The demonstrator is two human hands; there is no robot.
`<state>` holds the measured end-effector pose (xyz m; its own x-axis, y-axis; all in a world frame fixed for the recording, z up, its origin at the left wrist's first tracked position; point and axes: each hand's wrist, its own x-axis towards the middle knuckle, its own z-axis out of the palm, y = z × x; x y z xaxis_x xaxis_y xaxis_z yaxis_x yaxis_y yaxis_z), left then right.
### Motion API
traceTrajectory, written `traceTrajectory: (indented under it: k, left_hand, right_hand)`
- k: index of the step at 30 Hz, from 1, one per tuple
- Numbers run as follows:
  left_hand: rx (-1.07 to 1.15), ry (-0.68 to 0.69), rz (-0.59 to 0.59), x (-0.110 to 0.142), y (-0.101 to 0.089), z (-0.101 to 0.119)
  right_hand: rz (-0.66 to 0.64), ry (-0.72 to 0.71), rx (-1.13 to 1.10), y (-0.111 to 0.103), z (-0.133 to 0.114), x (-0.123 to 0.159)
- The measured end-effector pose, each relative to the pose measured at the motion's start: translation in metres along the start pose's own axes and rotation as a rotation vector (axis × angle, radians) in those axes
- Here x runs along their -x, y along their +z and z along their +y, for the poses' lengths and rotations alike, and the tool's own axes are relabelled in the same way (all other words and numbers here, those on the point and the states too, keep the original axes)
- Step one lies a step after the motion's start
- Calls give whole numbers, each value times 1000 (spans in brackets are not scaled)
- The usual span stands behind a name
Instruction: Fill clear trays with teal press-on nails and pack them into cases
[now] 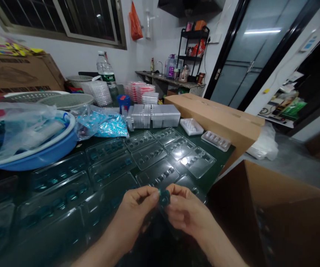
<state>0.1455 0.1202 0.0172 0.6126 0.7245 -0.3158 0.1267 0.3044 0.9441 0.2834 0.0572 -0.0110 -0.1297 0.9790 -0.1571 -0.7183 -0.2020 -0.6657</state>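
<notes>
Between my two hands, above the near side of the table, is a small dark teal piece (164,198) with a rounded shape; its exact kind is unclear. My left hand (139,207) pinches its left edge between thumb and forefinger. The fingers of my right hand (183,207) close on its right side. Around and beyond my hands lie several clear plastic blister trays (198,162) in rows. Teal pieces sit in the cavities of trays on the left, such as one tray (56,200) left of my hands.
A blue basin (45,150) with bagged teal pieces stands at left, beside a bag of blue packets (111,124). Stacked clear cases (165,115) line the back. A long carton (218,116) borders the table's right; an open cardboard box (288,207) stands at near right.
</notes>
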Motion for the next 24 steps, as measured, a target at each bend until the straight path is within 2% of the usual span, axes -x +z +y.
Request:
traceTrajectory:
  k: [7, 12, 18, 24]
  left_hand:
    - [-171, 7, 61, -4, -2, -6]
    - [-194, -12, 108, -7, -3, -9]
    - [-204, -27, 108, -8, -3, -12]
    - [-168, -40, 94, -9, -5, -13]
  right_hand:
    - [31, 38, -55, -3, 6, 0]
    - [121, 36, -47, -1, 8, -4]
    - [239, -97, -19, 2, 11, -5]
    - [218, -124, -49, 0, 13, -6]
